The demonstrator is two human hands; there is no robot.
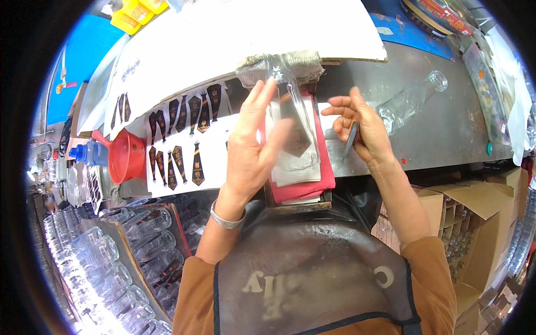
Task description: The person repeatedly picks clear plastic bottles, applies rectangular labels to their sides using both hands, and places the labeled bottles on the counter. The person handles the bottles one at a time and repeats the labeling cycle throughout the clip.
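In front of me a clear glass bottle (304, 125) lies on a cloth-padded stand, its neck toward a folded grey cloth (304, 70). A dark tie-shaped decal (295, 137) shows on the bottle. My left hand (251, 145) hovers at the bottle's left side, fingers stretched and thumb blurred over the decal; it grips nothing. To the right of the bottle, my right hand (365, 131) keeps a thin dark flat scraper (352, 138) in its curled fingers, with the index finger raised. White and red cloths (326, 173) lie under the bottle.
Left of the stand lies a white sheet of tie-shaped decals (187, 139), beside a red dipper (127, 156). Another glass bottle (410, 103) lies on the metal table at right. Crates of bottles (151, 240) stand lower left, an open carton (474, 223) lower right.
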